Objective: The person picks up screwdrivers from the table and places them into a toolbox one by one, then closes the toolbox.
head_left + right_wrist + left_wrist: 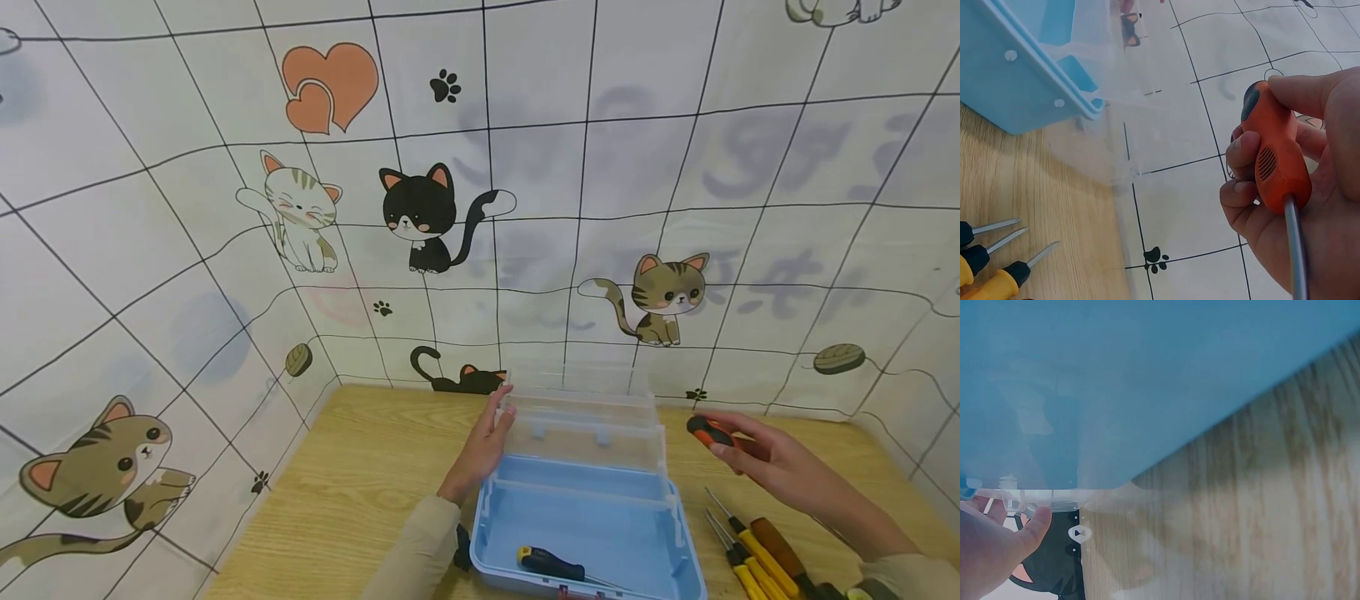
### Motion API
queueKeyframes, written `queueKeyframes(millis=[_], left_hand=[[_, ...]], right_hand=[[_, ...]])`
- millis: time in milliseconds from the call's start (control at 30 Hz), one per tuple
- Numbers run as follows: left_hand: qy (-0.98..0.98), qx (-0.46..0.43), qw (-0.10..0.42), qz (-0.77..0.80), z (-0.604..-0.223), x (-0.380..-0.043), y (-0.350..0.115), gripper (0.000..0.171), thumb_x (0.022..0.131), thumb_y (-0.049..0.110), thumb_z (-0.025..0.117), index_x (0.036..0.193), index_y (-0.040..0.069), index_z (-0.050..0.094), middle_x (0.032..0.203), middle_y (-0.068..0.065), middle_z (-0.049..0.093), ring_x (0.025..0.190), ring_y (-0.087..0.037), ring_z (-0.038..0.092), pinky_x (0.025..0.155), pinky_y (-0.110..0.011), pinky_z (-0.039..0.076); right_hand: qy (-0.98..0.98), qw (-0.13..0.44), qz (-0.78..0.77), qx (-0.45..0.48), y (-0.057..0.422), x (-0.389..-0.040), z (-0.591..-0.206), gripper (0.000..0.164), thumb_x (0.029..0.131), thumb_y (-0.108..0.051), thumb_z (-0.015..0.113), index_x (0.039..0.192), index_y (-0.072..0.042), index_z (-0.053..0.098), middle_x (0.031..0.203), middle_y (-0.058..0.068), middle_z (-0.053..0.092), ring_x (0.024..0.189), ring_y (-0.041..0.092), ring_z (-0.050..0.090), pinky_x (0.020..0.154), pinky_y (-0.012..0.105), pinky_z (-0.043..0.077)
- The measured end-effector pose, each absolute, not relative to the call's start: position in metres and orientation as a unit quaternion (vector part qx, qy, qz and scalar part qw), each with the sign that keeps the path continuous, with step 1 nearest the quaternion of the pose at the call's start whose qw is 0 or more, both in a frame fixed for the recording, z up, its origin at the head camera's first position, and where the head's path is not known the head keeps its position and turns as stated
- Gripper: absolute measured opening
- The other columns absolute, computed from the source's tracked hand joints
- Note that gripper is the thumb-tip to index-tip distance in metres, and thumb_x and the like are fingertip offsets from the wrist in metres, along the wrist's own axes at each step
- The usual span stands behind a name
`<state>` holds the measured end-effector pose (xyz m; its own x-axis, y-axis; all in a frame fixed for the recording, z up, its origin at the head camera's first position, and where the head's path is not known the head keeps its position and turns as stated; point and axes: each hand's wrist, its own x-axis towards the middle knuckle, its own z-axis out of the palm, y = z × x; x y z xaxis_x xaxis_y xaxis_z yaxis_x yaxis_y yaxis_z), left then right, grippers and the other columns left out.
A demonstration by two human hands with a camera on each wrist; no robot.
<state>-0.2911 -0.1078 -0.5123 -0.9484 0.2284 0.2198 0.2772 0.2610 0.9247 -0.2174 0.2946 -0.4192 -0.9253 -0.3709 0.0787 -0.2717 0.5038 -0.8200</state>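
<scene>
My left hand (478, 446) holds the left edge of a clear plastic lid (585, 437), which stands raised at the back of a light blue box (600, 521). In the left wrist view the thumb (1034, 531) lies on the near side of the lid's edge, with fingers on the other side. Inside the box lies a screwdriver (550, 563) with a black and yellow handle. To the right of the lid, my right hand (795, 471) grips an orange and black screwdriver (1280, 150) by its handle above the table, its metal shaft toward the wrist.
Several yellow-handled screwdrivers (767, 575) and one with a brown handle (780, 546) lie right of the box on the wooden table (375, 467). A small black object (462, 552) sits against the box's left side. Cat-printed cloth (540, 250) walls the table behind and at the sides.
</scene>
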Motion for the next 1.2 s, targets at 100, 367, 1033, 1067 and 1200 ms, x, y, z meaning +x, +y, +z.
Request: queueKeyframes(millis=[100, 367, 1033, 1067, 1200], left_hand=[[-0.793, -0.163, 0.023, -0.587, -0.510, -0.290, -0.108, 0.044, 0.108, 0.040, 0.037, 0.151, 0.038, 0.030, 0.164, 0.000, 0.019, 0.150, -0.029, 0.019, 0.116, -0.062, 0.018], [-0.790, -0.156, 0.001, -0.593, -0.482, -0.273, -0.107, 0.046, 0.109, 0.032, 0.039, 0.154, 0.028, 0.029, 0.165, -0.007, 0.018, 0.150, -0.032, 0.018, 0.117, -0.061, 0.018], [-0.790, -0.153, 0.002, -0.594, -0.483, -0.276, -0.106, 0.046, 0.109, 0.031, 0.039, 0.153, 0.027, 0.030, 0.164, -0.008, 0.019, 0.150, -0.032, 0.020, 0.116, -0.061, 0.019], [-0.789, -0.153, 0.001, -0.595, -0.482, -0.276, -0.106, 0.046, 0.109, 0.031, 0.039, 0.153, 0.027, 0.030, 0.164, -0.009, 0.018, 0.150, -0.032, 0.019, 0.117, -0.061, 0.019], [-0.789, -0.153, -0.003, -0.595, -0.479, -0.275, -0.106, 0.046, 0.109, 0.031, 0.039, 0.154, 0.027, 0.029, 0.165, -0.012, 0.016, 0.150, -0.033, 0.019, 0.116, -0.061, 0.019]], right_hand=[[0.866, 0.057, -0.461, -0.186, 0.291, -0.218, -0.417, 0.053, 0.104, -0.019, 0.053, 0.151, -0.007, 0.034, 0.130, 0.026, 0.050, 0.087, 0.010, 0.061, 0.061, 0.031, 0.048], [0.861, 0.065, -0.461, -0.205, 0.280, -0.220, -0.409, 0.053, 0.104, -0.019, 0.053, 0.151, -0.004, 0.035, 0.135, 0.033, 0.047, 0.095, 0.003, 0.062, 0.069, 0.029, 0.054], [0.841, 0.059, -0.454, -0.288, 0.264, -0.224, -0.401, 0.049, 0.103, -0.009, 0.053, 0.150, -0.012, 0.041, 0.107, 0.018, 0.052, 0.072, 0.016, 0.056, 0.052, 0.030, 0.042], [0.842, 0.060, -0.452, -0.287, 0.264, -0.224, -0.400, 0.049, 0.103, -0.010, 0.053, 0.150, -0.011, 0.041, 0.106, 0.018, 0.053, 0.071, 0.016, 0.056, 0.052, 0.030, 0.042], [0.845, 0.067, -0.446, -0.287, 0.260, -0.225, -0.396, 0.049, 0.103, -0.011, 0.054, 0.149, -0.005, 0.039, 0.103, 0.018, 0.053, 0.070, 0.015, 0.056, 0.052, 0.030, 0.042]])
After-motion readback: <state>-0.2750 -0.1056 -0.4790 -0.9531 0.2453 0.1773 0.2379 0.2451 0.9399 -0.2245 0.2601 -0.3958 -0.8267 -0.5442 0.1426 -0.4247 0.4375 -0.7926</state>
